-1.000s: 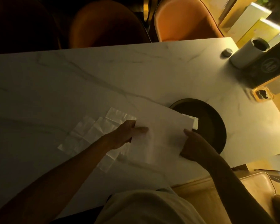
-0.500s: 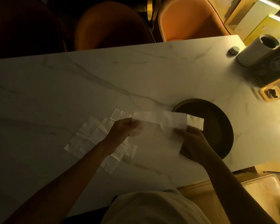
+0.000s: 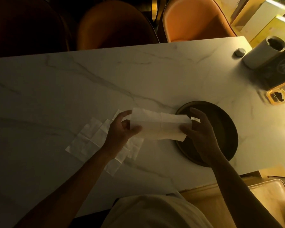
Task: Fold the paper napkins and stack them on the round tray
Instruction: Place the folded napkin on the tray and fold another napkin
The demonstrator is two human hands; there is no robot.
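A white paper napkin point(image 3: 161, 125) is held off the table, folded into a long strip. My left hand point(image 3: 122, 130) pinches its left end and my right hand point(image 3: 199, 129) grips its right end, over the left rim of the dark round tray point(image 3: 227, 129). A small corner of a folded napkin point(image 3: 195, 119) shows in the tray behind my right fingers. Several unfolded napkins point(image 3: 92, 139) lie spread on the marble table, partly under my left forearm.
A white cylinder point(image 3: 263, 53), a dark box point(image 3: 280, 71) and a small amber dish point(image 3: 277, 97) stand at the table's far right. A small round knob point(image 3: 239, 52) lies near them. Orange chairs point(image 3: 194, 20) line the far edge.
The napkin lay flat and open under both hands; its far edge was lifted and folded toward me, and it is now a narrower strip held up between both hands.
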